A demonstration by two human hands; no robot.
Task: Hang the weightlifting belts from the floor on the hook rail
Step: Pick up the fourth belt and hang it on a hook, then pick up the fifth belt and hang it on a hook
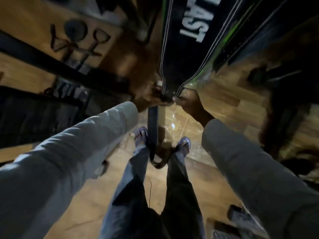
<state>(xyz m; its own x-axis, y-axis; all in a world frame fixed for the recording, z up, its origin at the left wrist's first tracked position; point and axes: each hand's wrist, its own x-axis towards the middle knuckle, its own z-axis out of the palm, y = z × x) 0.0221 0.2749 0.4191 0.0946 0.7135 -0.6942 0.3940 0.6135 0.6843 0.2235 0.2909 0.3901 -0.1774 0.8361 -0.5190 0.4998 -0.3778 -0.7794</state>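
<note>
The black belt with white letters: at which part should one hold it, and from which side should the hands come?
Probably the narrow neck where the wide black belt tapers, one hand from each side. The left hand and right hand already grip there; the wide panel above looks too broad for fingers to close round. The thin strap end hangs loose below, towards the feet.

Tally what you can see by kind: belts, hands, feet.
Belts: 2, the wide black belt held up by both hands, and a green-edged belt beside it
Hands: 2, left hand, right hand
Feet: 2
Total: 6
</note>
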